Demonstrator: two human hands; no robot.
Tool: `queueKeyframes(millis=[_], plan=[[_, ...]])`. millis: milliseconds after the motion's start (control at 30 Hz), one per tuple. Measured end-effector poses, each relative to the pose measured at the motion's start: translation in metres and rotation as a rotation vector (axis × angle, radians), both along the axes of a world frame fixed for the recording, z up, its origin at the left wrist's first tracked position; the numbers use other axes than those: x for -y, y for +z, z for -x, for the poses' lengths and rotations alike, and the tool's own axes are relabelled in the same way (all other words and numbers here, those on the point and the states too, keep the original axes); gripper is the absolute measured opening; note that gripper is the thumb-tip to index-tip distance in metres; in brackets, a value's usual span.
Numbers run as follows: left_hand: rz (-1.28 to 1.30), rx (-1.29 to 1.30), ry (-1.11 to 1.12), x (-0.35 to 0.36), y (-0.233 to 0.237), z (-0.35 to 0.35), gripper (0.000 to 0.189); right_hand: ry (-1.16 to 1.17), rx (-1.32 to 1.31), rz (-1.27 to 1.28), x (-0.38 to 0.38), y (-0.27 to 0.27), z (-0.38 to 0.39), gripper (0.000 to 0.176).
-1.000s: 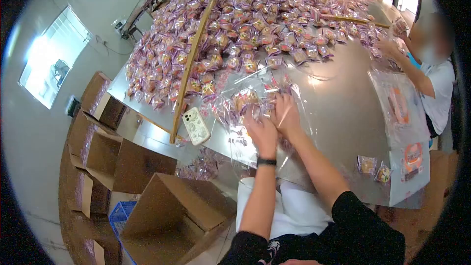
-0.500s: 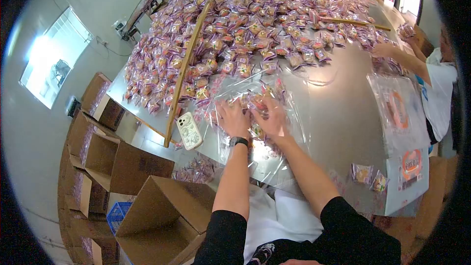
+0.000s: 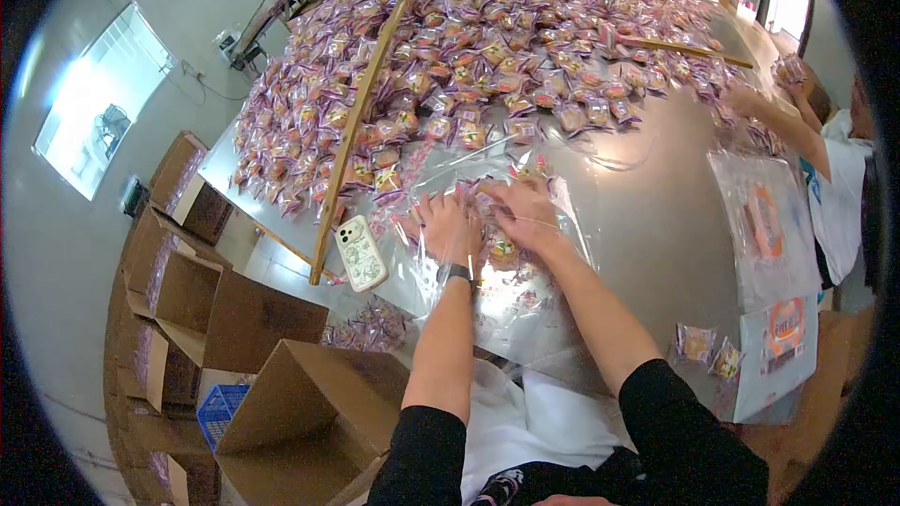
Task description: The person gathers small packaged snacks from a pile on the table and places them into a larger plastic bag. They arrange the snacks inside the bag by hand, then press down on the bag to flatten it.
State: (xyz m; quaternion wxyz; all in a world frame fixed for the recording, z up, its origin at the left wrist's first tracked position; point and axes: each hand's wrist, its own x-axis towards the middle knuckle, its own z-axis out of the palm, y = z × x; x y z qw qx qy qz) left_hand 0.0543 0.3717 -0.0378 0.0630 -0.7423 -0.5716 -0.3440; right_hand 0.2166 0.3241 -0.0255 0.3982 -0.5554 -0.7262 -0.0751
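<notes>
A large clear plastic bag [image 3: 539, 314] lies on the metal table in front of me, with several small wrapped snack packets [image 3: 503, 248] in it. My left hand [image 3: 448, 228], wearing a dark watch, rests over the packets on the bag's left side, its fingers stretched out. Opposite it, my right hand [image 3: 527, 215] touches packets on the right with bent fingers, thumb apart. Both hands appear to be inside the bag, under its film; glare makes this hard to tell. Some fingertips are hidden among the wrappers.
A big heap of wrapped packets [image 3: 487, 47] covers the far table, crossed by a wooden strip [image 3: 361, 117]. A phone [image 3: 361, 253] lies left of the bag. Flat printed bags [image 3: 764, 225] and two loose packets [image 3: 695, 343] lie right. Cardboard boxes [image 3: 309, 412] stand lower left. A co-worker's arm [image 3: 783, 122] reaches in.
My fingers have shifted slightly among the packets, the left ones drawing closer together. The view has moved a little. The co-worker's arm still reaches toward the heap.
</notes>
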Motion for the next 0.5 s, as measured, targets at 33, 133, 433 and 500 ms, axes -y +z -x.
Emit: queueKeyframes(millis=[33,133,433,500], plan=[[0.014,-0.004,0.003,-0.003,-0.001,0.0,0.035,-0.03,0.044,-0.042,-0.005,-0.004,-0.001,0.046],[0.007,-0.033,0.069,0.011,0.015,-0.003,0.033,-0.122,0.152,-0.093,-0.013,-0.005,0.003,0.043],[0.128,-0.281,0.072,0.025,0.053,-0.003,0.044,-0.169,0.318,0.141,-0.021,0.012,0.013,0.041],[0.116,-0.198,0.039,0.023,0.039,0.0,0.041,-0.092,0.304,0.202,-0.02,0.015,0.012,0.05]])
